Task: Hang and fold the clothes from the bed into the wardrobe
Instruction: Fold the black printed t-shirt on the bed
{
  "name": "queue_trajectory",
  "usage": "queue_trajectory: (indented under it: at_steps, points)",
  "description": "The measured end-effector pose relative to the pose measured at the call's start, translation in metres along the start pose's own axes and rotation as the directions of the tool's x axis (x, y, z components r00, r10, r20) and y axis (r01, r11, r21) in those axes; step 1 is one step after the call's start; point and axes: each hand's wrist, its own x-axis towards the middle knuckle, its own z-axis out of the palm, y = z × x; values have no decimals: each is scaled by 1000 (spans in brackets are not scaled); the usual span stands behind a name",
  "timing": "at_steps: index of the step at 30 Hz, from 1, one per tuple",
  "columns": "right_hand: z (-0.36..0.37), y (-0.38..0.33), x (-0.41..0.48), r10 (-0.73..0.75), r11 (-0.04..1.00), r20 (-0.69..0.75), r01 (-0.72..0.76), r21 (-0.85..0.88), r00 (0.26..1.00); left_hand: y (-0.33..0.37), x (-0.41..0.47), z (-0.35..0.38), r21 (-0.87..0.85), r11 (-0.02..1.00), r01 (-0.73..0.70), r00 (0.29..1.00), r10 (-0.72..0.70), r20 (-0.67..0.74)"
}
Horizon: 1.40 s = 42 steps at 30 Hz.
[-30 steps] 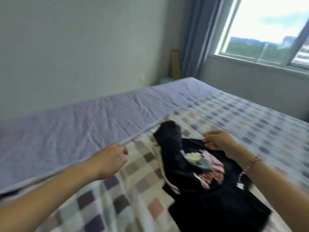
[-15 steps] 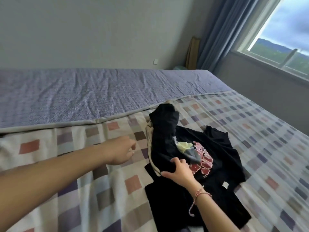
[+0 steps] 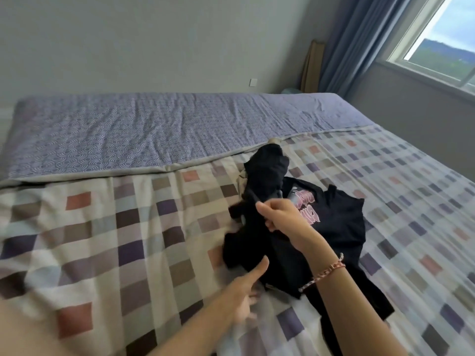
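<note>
A pile of black clothes (image 3: 341, 227) lies on the bed's checked sheet (image 3: 128, 240), right of centre. The top piece is a black T-shirt with a pink print (image 3: 307, 205). A dark bunched garment (image 3: 267, 170) sits at the pile's far end. My right hand (image 3: 279, 217), with a bracelet on the wrist, pinches black fabric and lifts it off the pile. My left hand (image 3: 243, 295) reaches to the pile's near left edge, thumb up against the black cloth, fingers blurred underneath.
A purple patterned quilt (image 3: 154, 132) covers the far half of the bed. A grey wall stands behind it. A blue curtain (image 3: 352, 44) and a window (image 3: 442, 39) are at the right. No wardrobe is in view.
My right hand has closed on black fabric and raised it. My left hand moved from the checked sheet to the pile's near edge. The view tilted downward and to the left.
</note>
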Motion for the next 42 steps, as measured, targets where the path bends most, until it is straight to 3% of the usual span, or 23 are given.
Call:
queue_trajectory:
  at_steps: [2,5,10,11,13,15,17,18,19,20,21,22,24,26,28,30,32,35,36,39,42]
  points:
    - [12,-27,0,-51,995,-15,53,86,999,16,-10,-5,-84,983,-163,987,162,-18]
    - [28,-68,3,-111,959,-3,107,263,994,61,-31,-31,-135,893,-430,894,402,-196]
    - [49,-146,11,-256,711,82,130,691,963,108,-69,-67,-125,858,-498,867,488,-102]
    - [49,-157,11,-276,656,79,128,743,958,113,-74,-69,-110,832,-543,838,529,-134]
    - [55,-183,16,-325,596,73,144,790,943,133,-90,-86,-15,739,-674,712,644,-281]
    - [55,-199,22,-338,656,74,179,733,938,158,-110,-104,123,609,-783,531,758,-379]
    - [58,-214,32,-314,806,97,211,552,944,189,-145,-127,354,466,-811,271,835,-479]
    - [55,-213,33,-295,906,88,249,343,951,199,-162,-130,465,409,-785,176,867,-465]
    - [58,-223,38,-333,942,60,329,58,941,214,-184,-136,564,320,-761,69,905,-419]
    - [59,-230,38,-404,901,5,398,-171,915,223,-201,-133,631,239,-738,18,942,-335]
    - [62,-241,39,-526,823,-50,494,-282,849,234,-218,-131,676,153,-721,-14,972,-234]
    - [68,-260,37,-652,739,-59,617,-272,755,246,-239,-128,727,69,-683,-36,991,-129]
    - [77,-296,31,-773,628,97,778,-15,626,263,-273,-116,803,-37,-595,14,998,56]
    - [88,-329,30,-726,660,417,724,199,547,274,-308,-103,810,-94,-580,104,977,188]
    - [98,-354,30,-619,728,645,636,257,448,280,-345,-98,765,-74,-640,186,951,247]
    - [107,-368,32,-580,759,714,579,298,393,286,-368,-100,728,22,-686,302,918,257]
    - [113,-385,29,-602,758,691,557,339,399,291,-385,-107,708,84,-701,330,918,218]
    - [123,-406,24,-673,719,573,595,359,467,292,-390,-121,706,118,-698,253,963,89]
    - [125,-410,24,-689,708,533,613,352,490,290,-388,-126,693,164,-702,273,961,48]
    - [127,-425,21,-766,621,400,742,253,504,279,-379,-141,731,251,-635,418,907,51]
    - [104,-444,18,-842,539,135,803,253,523,271,-376,-160,807,283,-519,513,858,29]
